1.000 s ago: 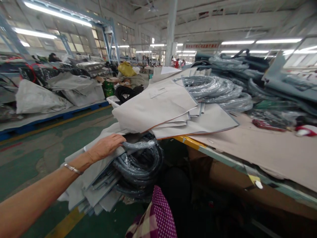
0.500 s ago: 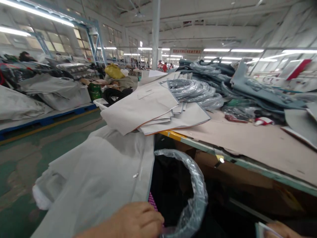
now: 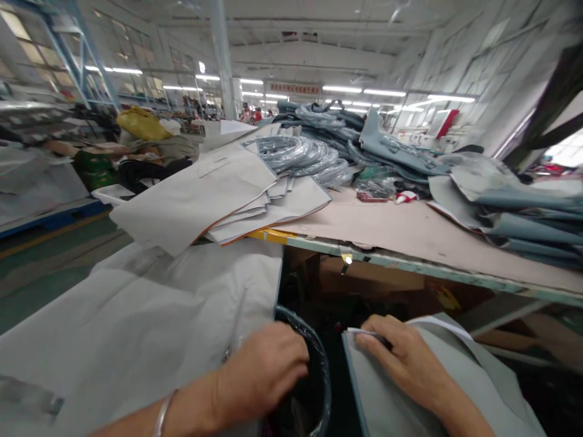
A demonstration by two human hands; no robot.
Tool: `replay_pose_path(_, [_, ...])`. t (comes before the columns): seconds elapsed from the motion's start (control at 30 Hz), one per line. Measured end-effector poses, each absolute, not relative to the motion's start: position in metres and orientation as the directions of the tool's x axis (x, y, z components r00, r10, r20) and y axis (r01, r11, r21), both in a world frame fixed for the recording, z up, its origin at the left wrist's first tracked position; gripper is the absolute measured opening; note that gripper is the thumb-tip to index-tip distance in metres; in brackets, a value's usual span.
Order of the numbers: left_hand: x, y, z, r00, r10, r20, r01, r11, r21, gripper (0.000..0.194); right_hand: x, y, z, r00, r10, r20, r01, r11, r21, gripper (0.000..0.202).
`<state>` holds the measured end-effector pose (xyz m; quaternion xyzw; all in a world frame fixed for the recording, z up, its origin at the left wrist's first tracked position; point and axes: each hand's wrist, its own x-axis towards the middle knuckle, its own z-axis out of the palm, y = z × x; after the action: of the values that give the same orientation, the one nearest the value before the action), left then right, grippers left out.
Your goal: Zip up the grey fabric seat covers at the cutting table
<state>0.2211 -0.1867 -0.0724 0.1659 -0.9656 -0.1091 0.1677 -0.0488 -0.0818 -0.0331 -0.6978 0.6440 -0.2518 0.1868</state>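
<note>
Brought further into view at lower right, the right hand (image 3: 403, 355) is clamped on a sheet (image 3: 380, 391); at lower centre, the left hand (image 3: 268, 364) is curled, its grip hidden.

Below the near edge of the beige-topped bench (image 3: 387, 218), the right hand (image 3: 403, 352) grips blue-edged grey sheeting (image 3: 387, 400), the left hand (image 3: 268, 364) by a plastic-wrapped dark hoop (image 3: 326, 370).

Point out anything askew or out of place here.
The stack of pale panels looks askew: its sheets are fanned unevenly and overhang the corner of the table, so it seems less secure than a squared pile. The big grey sheet by the left hand is rumpled. I see no clear spill or damage.
</note>
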Motion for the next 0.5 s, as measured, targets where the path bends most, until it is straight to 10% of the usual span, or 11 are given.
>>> replay_pose_path(0.2, [0.239,-0.313,-0.014,-0.46,-0.801,0.383,-0.797,0.562,0.219,0.048,-0.042,-0.086,-0.044,0.035,-0.999,0.005,-0.881,-0.033,-0.471,0.036])
replay_pose_path(0.5, [0.248,-0.371,-0.015,-0.39,-0.916,-0.092,-0.89,0.349,0.295,0.074,-0.05,-0.08,-0.034,-0.03,-0.978,-0.205,-0.849,0.133,-0.511,0.028])
